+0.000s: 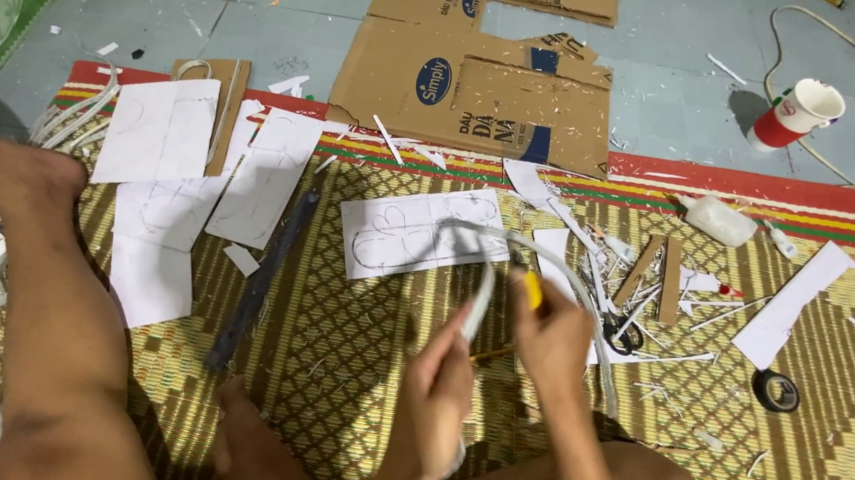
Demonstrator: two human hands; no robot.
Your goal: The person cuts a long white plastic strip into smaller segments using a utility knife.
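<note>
L hand (442,386) grips the bent white plastic strip (491,265) low; R hand (549,329) pinches a yellow-handled cutter (533,290) (blade hidden) against it, just below the pencil-marked white paper sheet (418,231).

We count: two hands at work, left hand (442,386), right hand (551,334). One paper cup (800,113). One tape roll (775,391). One plastic bottle (718,219). Two wooden strips (654,267). One flattened cardboard box (479,73). One dark bar (262,281).

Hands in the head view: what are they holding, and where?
Left hand grips the curved white strip near its lower end; right hand pinches a yellow-handled tool by its handle.
</note>
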